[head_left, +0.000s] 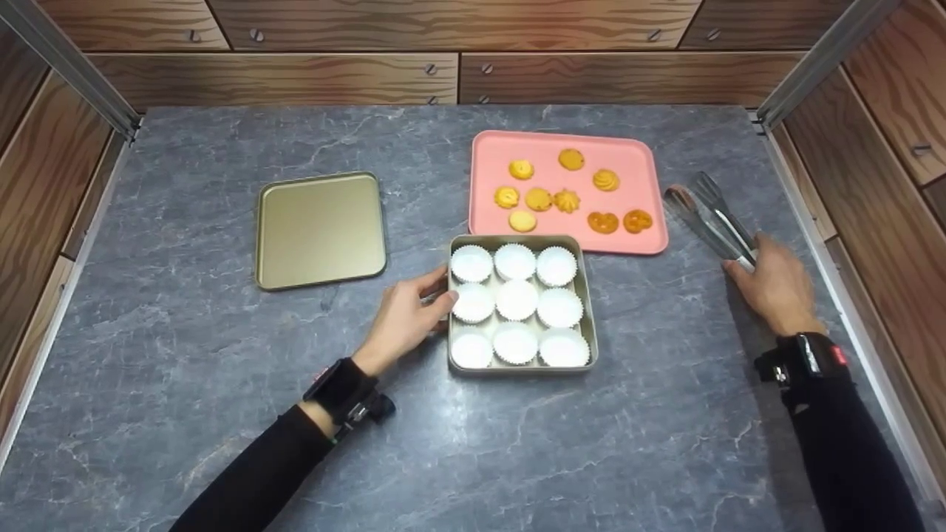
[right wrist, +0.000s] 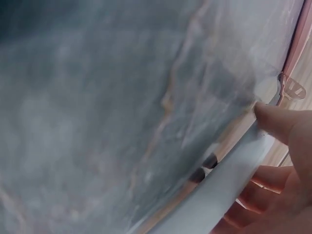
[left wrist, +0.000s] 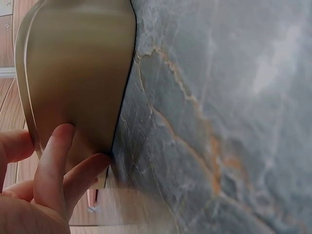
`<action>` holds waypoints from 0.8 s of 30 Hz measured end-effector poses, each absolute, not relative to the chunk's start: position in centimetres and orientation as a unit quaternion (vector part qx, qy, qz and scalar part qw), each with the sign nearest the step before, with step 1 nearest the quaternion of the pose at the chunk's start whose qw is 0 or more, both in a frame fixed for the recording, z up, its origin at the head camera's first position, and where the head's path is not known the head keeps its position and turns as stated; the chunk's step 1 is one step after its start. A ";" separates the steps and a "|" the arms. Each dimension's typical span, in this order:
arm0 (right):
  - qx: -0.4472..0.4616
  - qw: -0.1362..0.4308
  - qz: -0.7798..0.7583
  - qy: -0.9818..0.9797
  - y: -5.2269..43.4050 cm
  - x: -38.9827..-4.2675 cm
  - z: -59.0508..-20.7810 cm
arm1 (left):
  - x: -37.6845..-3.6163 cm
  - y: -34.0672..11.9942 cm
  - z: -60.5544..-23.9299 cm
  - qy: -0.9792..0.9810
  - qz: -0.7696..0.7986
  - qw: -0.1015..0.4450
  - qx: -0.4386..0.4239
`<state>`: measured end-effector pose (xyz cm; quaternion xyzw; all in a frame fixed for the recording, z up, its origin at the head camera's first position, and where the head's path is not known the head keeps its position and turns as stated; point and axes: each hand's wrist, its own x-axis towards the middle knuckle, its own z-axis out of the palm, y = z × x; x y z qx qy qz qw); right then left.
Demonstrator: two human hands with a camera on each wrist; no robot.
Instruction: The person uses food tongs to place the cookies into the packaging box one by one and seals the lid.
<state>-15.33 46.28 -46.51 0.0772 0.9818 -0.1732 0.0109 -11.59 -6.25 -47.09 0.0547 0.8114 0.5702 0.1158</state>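
Tin steadied, tongs being taken up.

The gold tin [head_left: 591,325] of nine white paper cups [head_left: 516,299] is held at its left wall by the left hand [head_left: 405,319], fingers curled against the metal. To the tin's right, the handle end of the metal tongs [head_left: 711,214] is grasped by the right hand [head_left: 772,284]. Just behind the tin, the cookies [head_left: 539,199] lie on the pink tray [head_left: 643,166]; the lid [head_left: 320,229] lies to its left. Judged step: tongs pickup; next, a cookie would need gentle pinching.
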 end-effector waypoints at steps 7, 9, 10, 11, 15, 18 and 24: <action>0.070 0.022 -0.175 0.982 46.5 -15.4 -46.2 | -11.6 -6.3 -47.1 0.807 0.577 0.117 0.054; 0.076 0.035 -0.176 0.981 46.6 -15.4 -46.1 | -11.5 -6.3 -47.1 0.801 0.584 0.120 0.053; 0.080 0.040 -0.176 0.980 46.6 -15.4 -46.0 | -11.5 -6.3 -47.1 0.800 0.586 0.121 0.053; 0.085 0.043 -0.176 0.980 46.6 -15.3 -45.9 | -11.6 -6.3 -47.1 0.798 0.588 0.122 0.053; 0.103 0.029 -0.177 0.978 46.3 -15.1 -45.8 | -11.6 -6.3 -47.1 0.799 0.587 0.125 0.050; 0.109 -0.001 -0.176 0.978 45.9 -14.7 -45.6 | -11.7 -6.3 -47.1 0.801 0.583 0.127 0.048; 0.108 -0.047 -0.168 0.979 44.6 -14.5 -45.1 | -11.7 -6.3 -47.2 0.805 0.578 0.126 0.051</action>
